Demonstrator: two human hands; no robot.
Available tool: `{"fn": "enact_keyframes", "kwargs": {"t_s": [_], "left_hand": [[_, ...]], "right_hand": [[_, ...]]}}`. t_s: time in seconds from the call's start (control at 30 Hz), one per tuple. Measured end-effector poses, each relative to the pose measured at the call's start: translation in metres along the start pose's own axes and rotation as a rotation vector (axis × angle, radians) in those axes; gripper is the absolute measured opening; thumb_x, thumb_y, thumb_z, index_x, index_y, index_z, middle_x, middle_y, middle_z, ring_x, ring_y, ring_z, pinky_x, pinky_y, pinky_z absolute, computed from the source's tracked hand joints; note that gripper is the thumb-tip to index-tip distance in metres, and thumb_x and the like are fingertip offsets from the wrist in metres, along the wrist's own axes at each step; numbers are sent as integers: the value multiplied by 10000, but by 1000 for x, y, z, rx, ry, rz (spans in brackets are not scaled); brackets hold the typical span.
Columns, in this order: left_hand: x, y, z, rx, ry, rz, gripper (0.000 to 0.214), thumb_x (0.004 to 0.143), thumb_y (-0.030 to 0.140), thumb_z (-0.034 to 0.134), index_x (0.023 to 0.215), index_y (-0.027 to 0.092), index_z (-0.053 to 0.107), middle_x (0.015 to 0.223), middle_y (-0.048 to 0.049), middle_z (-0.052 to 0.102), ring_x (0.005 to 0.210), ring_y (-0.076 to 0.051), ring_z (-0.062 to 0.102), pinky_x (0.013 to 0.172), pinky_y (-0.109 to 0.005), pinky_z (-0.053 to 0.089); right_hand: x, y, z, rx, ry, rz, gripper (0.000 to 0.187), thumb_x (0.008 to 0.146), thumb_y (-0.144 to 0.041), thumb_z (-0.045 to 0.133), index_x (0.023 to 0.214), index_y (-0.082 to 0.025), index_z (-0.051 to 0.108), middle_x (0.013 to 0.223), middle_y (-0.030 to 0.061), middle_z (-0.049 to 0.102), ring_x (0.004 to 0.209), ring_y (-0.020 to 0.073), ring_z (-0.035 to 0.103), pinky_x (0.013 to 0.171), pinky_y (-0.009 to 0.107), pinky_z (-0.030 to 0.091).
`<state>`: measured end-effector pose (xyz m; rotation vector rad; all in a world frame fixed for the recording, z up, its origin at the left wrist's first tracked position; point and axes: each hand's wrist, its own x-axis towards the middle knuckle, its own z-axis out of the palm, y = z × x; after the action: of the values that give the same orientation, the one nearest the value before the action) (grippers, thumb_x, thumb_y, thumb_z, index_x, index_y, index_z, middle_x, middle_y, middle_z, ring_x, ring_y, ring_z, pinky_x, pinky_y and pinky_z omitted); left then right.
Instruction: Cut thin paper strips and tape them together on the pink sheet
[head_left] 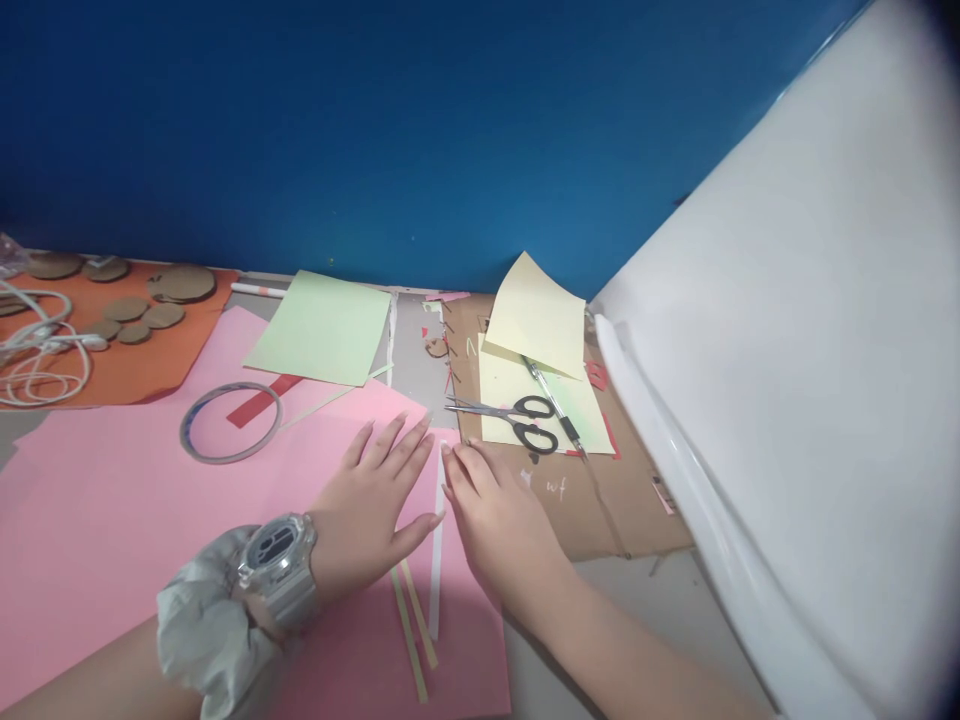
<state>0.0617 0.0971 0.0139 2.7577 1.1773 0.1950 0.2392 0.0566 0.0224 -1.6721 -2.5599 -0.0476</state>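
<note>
My left hand [379, 495] lies flat with fingers spread on a large pink paper sheet [112, 510]; a grey watch and a grey scrunchie sit on that wrist. My right hand [491, 505] rests beside it, fingers stretched forward and touching the top of a thin white paper strip [436, 560] that lies on the pink sheet. Two thin tan strips [412, 625] lie just left of the white one. Black-handled scissors [517, 418] lie just beyond my right fingertips on yellow paper [517, 390].
A tape ring [231, 423] lies on the pink sheet. A green sheet [322, 328], a pen [551, 400], brown cardboard [600, 500], cardboard discs [180, 283] on orange paper, a white cable [37, 350] and a large white roll [787, 400] at right surround the hands. Behind is a blue wall.
</note>
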Motion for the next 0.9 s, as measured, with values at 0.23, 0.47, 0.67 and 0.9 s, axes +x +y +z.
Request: {"fn": "enact_keyframes", "kwargs": {"t_s": [0.23, 0.47, 0.67, 0.9], "left_hand": [[1, -1, 1, -4, -29, -6, 708, 881, 550, 376, 1440, 123, 300, 1530, -85, 216, 1395, -319, 176, 1104, -520, 142], [1, -1, 2, -36, -26, -19, 694, 897, 582, 308, 1446, 157, 292, 1534, -51, 208, 1405, -291, 158, 1124, -491, 100], [0, -1, 1, -38, -25, -20, 694, 898, 563, 316, 1445, 137, 292, 1535, -75, 199, 1403, -310, 160, 1118, -508, 104], [0, 0, 2, -33, -19, -17, 700, 905, 566, 301, 1453, 131, 269, 1533, -82, 215, 1405, -316, 139, 1124, -515, 93]], "right_hand": [[2, 5, -1, 45, 19, 10, 448, 855, -56, 406, 1297, -67, 480, 1256, 130, 545, 1216, 303, 424, 963, 421, 457], [-1, 5, 3, 40, 53, 1, 486, 803, -22, 448, 1285, -72, 488, 1238, 139, 555, 1198, 322, 422, 955, 462, 428], [12, 16, -7, 379, 75, 121, 270, 923, -181, 429, 1169, -197, 539, 1155, 73, 560, 1126, 214, 480, 963, 391, 416], [22, 19, -11, 528, 72, 287, 152, 881, -270, 535, 1027, -250, 575, 1075, 44, 517, 1072, 203, 485, 926, 380, 402]]}}
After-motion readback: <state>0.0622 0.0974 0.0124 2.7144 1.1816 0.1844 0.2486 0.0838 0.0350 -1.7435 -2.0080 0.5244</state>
